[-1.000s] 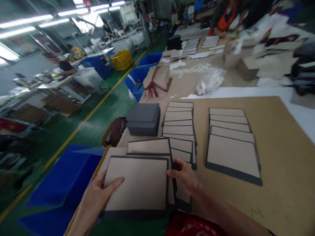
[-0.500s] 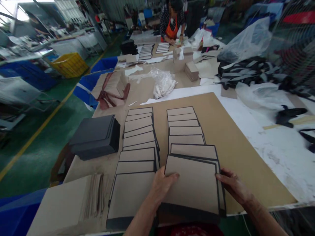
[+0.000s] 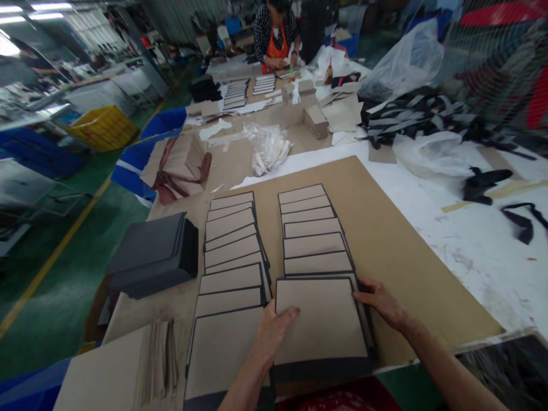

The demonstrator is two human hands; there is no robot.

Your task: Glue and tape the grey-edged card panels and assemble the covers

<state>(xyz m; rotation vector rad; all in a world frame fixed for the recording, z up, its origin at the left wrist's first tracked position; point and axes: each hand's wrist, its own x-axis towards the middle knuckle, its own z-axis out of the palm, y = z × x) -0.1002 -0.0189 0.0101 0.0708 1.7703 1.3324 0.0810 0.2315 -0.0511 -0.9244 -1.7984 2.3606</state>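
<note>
Both my hands hold a small stack of brown cardboard panels with dark edges (image 3: 321, 322) at the near end of the right-hand row (image 3: 310, 228). My left hand (image 3: 269, 331) grips the stack's left edge, thumb on top. My right hand (image 3: 383, 302) grips its upper right corner. To the left runs a second overlapping row of the same panels (image 3: 231, 251), its nearest panel (image 3: 218, 348) beside my left wrist. Both rows rest on a large brown board (image 3: 398, 251).
A pile of dark grey sheets (image 3: 149, 257) lies left of the rows, and plain brown cards (image 3: 124, 365) at the near left. Black straps (image 3: 483, 185) and plastic bags (image 3: 268, 145) litter the white table. A person in an orange apron (image 3: 276, 34) works at the far end.
The view swung right from the left row to the right row. My hands carried the stack of panels across and lowered it onto the near end of the right row.
</note>
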